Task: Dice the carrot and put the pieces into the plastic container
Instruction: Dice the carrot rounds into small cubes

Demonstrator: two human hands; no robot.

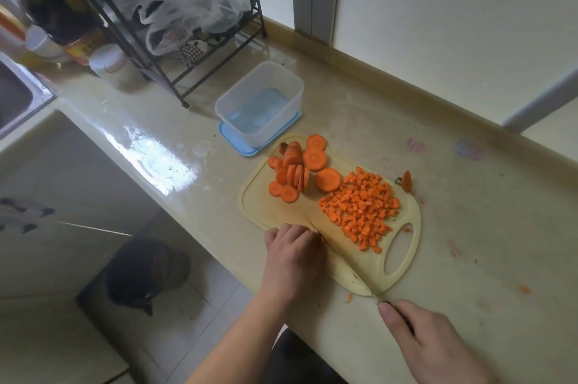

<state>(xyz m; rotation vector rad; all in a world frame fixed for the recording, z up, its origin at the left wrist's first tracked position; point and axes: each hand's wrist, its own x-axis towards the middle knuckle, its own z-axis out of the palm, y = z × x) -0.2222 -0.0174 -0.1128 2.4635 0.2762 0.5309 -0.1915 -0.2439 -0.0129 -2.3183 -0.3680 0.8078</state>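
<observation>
One knife is being gripped by the right hand; the left hand is being held curled on one cutting board, its grasp not discernible. One dice pile and one empty plastic container are being kept on the desk.

Orange carrot dice on pale yellow board (container's lid blue)

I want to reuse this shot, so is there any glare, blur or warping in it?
Head view: window glare whitens the wet counter left of the board; wide-angle warping bends the counter's edge; the rack and bottles top left are soft; the diced carrot stays sharp.
</observation>
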